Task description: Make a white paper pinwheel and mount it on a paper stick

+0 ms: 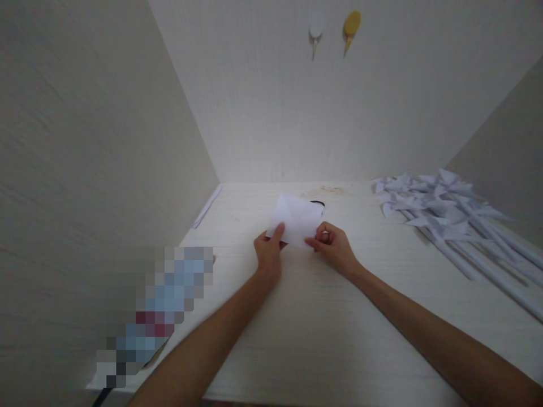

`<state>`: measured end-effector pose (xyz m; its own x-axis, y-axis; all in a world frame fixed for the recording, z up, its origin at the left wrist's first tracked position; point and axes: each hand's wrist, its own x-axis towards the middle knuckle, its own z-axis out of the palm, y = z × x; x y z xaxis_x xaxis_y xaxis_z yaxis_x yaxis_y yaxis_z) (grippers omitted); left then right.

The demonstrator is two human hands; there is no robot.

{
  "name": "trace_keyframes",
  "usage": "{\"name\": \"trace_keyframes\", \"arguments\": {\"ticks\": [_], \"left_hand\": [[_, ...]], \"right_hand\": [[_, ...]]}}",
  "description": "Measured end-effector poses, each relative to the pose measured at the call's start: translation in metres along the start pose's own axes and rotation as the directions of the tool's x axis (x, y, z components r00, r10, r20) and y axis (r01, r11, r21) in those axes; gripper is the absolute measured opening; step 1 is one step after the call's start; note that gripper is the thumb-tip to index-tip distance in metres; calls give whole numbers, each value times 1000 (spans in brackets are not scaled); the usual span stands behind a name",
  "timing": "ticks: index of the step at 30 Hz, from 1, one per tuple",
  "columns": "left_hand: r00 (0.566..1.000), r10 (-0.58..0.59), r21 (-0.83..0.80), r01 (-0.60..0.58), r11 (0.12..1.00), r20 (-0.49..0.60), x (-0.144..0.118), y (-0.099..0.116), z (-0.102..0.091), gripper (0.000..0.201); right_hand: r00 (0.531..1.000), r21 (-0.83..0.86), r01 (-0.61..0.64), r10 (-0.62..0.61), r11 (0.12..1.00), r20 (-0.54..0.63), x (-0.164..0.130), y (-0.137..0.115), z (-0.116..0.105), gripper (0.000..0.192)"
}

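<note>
A small white sheet of paper (297, 217) with faint crease lines is held just above the table between both hands. My left hand (269, 251) grips its near left edge, thumb on top and fingers underneath. At the near right corner, my right hand (333, 244) pinches the paper between thumb and forefinger. Behind the paper's right side a thin black curved object (318, 202) peeks out; most of it is hidden.
White paper pinwheels (441, 203) on rolled paper sticks lie piled at the right. A folded paper strip (207, 208) rests along the left wall. A blurred-out bluish object (169, 299) lies front left. White (316, 27) and yellow hooks (352, 24) are on the back wall.
</note>
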<state>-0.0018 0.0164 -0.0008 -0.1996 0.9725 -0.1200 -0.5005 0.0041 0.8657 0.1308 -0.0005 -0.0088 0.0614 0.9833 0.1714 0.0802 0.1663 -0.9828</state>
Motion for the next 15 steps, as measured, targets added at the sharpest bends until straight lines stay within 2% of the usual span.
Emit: {"name": "trace_keyframes", "arguments": {"ticks": [2, 4, 6, 7, 8, 10, 15], "left_hand": [[998, 22, -30, -24, 999, -52, 5, 3, -2, 26], [995, 49, -18, -51, 999, -90, 10, 7, -6, 26], [991, 66, 5, -66, 998, -118, 14, 9, -9, 27], [990, 69, 15, -68, 998, -125, 16, 10, -10, 27], [990, 70, 21, -68, 997, -126, 17, 11, -11, 28], [991, 67, 32, -64, 997, -117, 18, 11, -12, 29], [993, 71, 93, -62, 994, -99, 19, 8, -13, 31]], "right_hand": [[997, 14, 68, -68, 998, -28, 12, 4, 0, 25], [970, -107, 151, -168, 983, -177, 29, 10, -2, 18], [898, -360, 83, -226, 929, -377, 49, 16, -7, 13], [863, -470, 6, -242, 883, -444, 58, 19, -10, 13], [843, -498, -26, -249, 867, -477, 66, 21, -12, 13], [828, -522, -64, -246, 850, -503, 78, 24, -15, 15], [867, -551, -156, -154, 820, -474, 92, 31, -15, 15]]}}
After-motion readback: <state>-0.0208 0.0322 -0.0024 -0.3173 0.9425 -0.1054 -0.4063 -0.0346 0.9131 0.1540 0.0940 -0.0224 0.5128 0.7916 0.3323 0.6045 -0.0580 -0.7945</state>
